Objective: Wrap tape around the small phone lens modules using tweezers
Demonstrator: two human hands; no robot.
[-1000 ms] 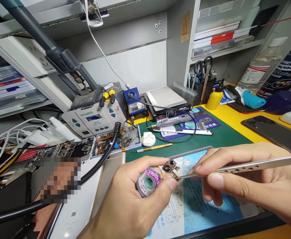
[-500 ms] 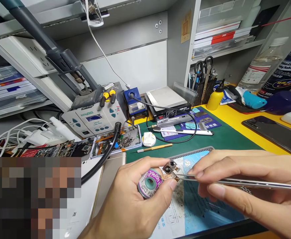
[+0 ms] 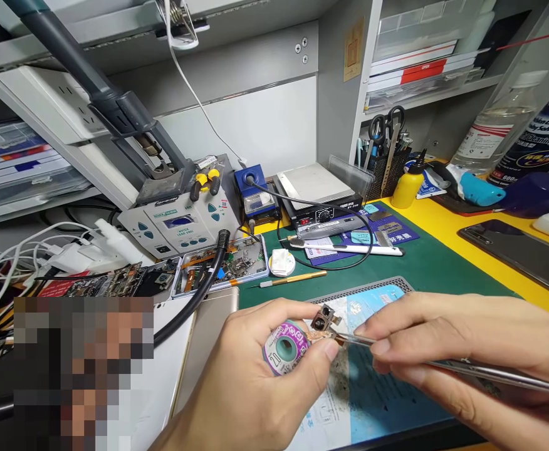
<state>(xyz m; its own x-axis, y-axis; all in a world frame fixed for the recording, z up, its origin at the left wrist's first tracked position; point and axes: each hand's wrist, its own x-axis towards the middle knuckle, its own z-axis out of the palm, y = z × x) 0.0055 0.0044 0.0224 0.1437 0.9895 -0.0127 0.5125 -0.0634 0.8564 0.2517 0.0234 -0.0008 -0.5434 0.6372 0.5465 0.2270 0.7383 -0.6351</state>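
My left hand (image 3: pixel 265 369) is closed around a purple-and-white spool (image 3: pixel 284 347) marked 2.0. Between its thumb and forefinger it also holds a small dark camera module (image 3: pixel 321 318), with copper-coloured braid beside it. My right hand (image 3: pixel 444 351) pinches metal tweezers (image 3: pixel 500 373), whose tips meet the lower right side of the module. Both hands are above a blue and white mat (image 3: pixel 387 376). Whether the tips grip anything is too small to tell.
Behind the hands lie a gold-handled tool (image 3: pixel 293 279), a tray of circuit boards (image 3: pixel 250 260) and a white brush (image 3: pixel 368 249). A black hose (image 3: pixel 203 282) curves at left. A dark phone (image 3: pixel 523 257) rests at right.
The tweezers have tilted, their rear end now lower, and my right hand has turned with them. The module and spool have shifted slightly to the right in the view.
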